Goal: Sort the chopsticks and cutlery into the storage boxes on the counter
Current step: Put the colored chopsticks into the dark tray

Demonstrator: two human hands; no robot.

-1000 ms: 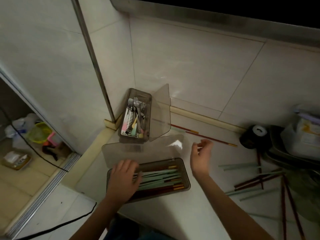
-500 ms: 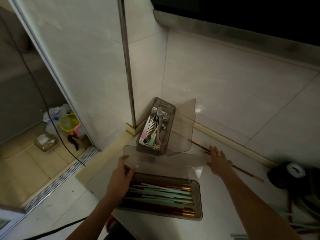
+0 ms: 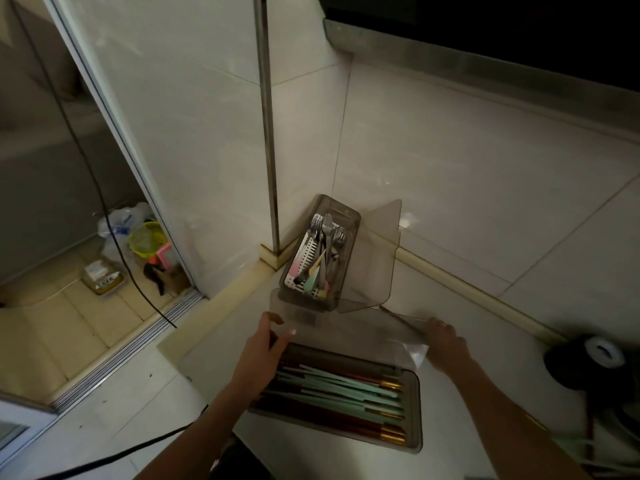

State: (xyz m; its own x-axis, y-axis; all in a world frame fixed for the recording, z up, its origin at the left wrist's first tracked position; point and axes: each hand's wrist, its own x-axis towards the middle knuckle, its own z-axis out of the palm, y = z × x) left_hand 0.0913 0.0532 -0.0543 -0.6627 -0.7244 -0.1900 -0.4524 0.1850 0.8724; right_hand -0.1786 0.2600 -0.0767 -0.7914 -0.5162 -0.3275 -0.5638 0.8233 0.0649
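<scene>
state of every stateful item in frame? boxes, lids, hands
chopstick box: open, filled with chopsticks
chopstick box lid: raised, held at both ends
cutlery box: open, forks inside
cutlery box lid: swung open, upright
left hand: grips lid's left end
right hand: holds lid's right end

Black tape roll (image 3: pixel 595 362) at right edge on the counter (image 3: pixel 485 306). Metal pole (image 3: pixel 268 133) runs up the tiled wall corner, top centre. Left of frame, on the floor: yellow basket (image 3: pixel 147 239), white plastic bag (image 3: pixel 114 220), small tray (image 3: pixel 103 280). Black cable (image 3: pixel 104 209) hangs down across them.
</scene>
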